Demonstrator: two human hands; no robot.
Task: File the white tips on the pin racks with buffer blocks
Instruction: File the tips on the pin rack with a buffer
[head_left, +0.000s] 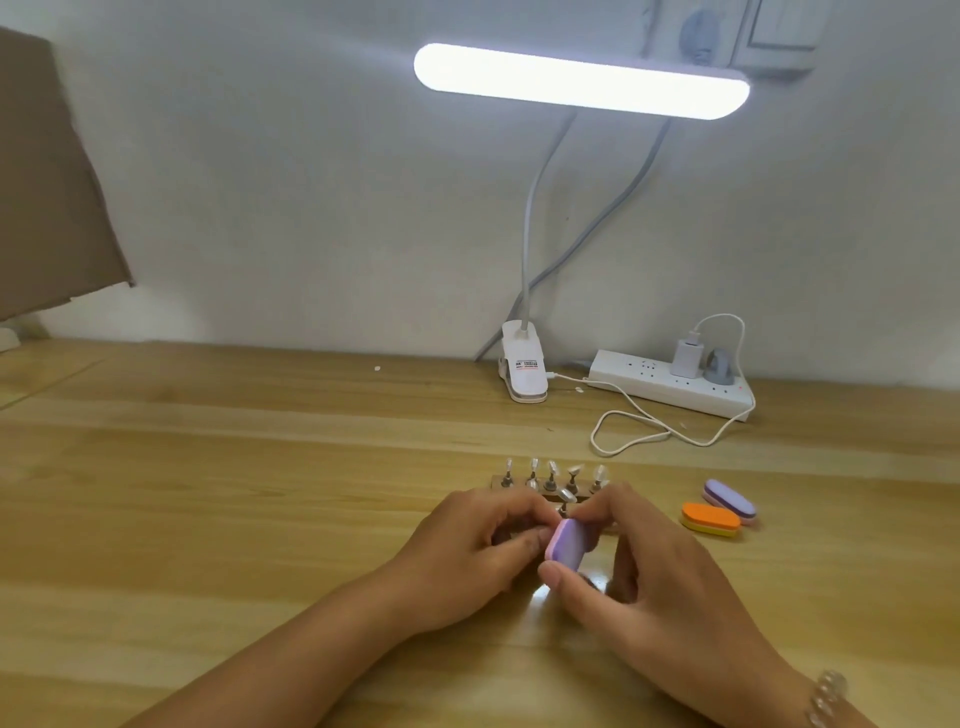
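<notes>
Cardboard sheet (47, 182): brown, leaned at the wall, at 9 o'clock of the view. Table (208, 493): pale wood, plank grain run across, filling the lower half. Left hand (478, 551): entered from 7 o'clock, fingers curled, fingertips brought together just left of the held block; whether anything is pinched cannot be told. Rack (550, 486): dark wooden strip at 12 o'clock of the hands, its near part covered by them. Tips (534, 464): five, pale and glossy, stood on pins in a row along the rack; a sixth pin is seen in front, between the two hands. Block (569, 540): lilac with a pink edge, tilted on end just in front of the rack, gripped by the right hand (639, 561), whose thumb is set at the lower end and fingers at the upper end. Lamp clip (524, 369): white, at 12 o'clock of the rack, well apart from it, against the wall. Lamp bar (582, 80): lit, carried above on a bent neck. Cable (623, 431): white, looped on the table between clip and strip. Power strip (675, 384): white, at 1 o'clock of the hands, with a charger (685, 356) plugged in. Orange block (710, 518): flat on the table at 3 o'clock of the rack, touched at 1 o'clock by a purple block (730, 499). Bracelet (828, 701): clear beads, worn on the right wrist, at 5 o'clock.
</notes>
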